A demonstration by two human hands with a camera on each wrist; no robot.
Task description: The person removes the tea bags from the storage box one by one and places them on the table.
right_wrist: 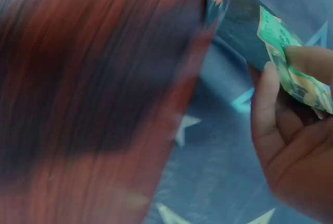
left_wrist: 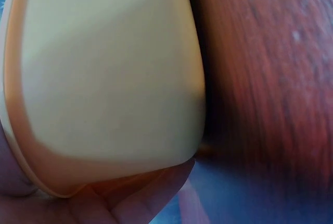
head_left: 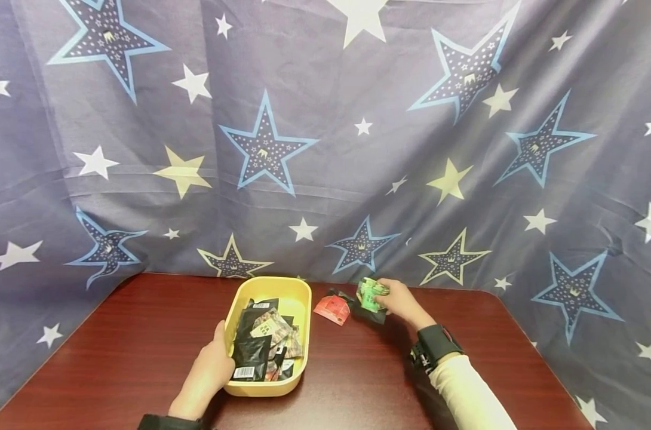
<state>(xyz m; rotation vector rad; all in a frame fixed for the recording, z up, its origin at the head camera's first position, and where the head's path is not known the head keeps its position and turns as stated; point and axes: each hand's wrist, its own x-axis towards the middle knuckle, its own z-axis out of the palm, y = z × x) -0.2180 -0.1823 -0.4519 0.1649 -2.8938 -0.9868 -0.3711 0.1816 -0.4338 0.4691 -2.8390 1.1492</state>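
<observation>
My left hand (head_left: 209,361) grips the near left side of a yellow plastic bin (head_left: 267,390). In the left wrist view its fingers (left_wrist: 156,195) lie against the outer wall of the bin. Inside are several small packets, among them black ones with barcode labels (head_left: 250,352) and a patterned one with a light label (head_left: 272,327). To the right of the bin, my right hand (head_left: 398,301) pinches a green packet (head_left: 369,294) between thumb and fingers. A black packet (head_left: 376,315) hangs or lies just below it; I cannot tell whether it is gripped too.
A red packet (head_left: 333,309) lies on the dark red wooden table (head_left: 358,376), between the bin and my right hand. Behind the table hangs a grey cloth (head_left: 325,149) with a star print, close to the far edge.
</observation>
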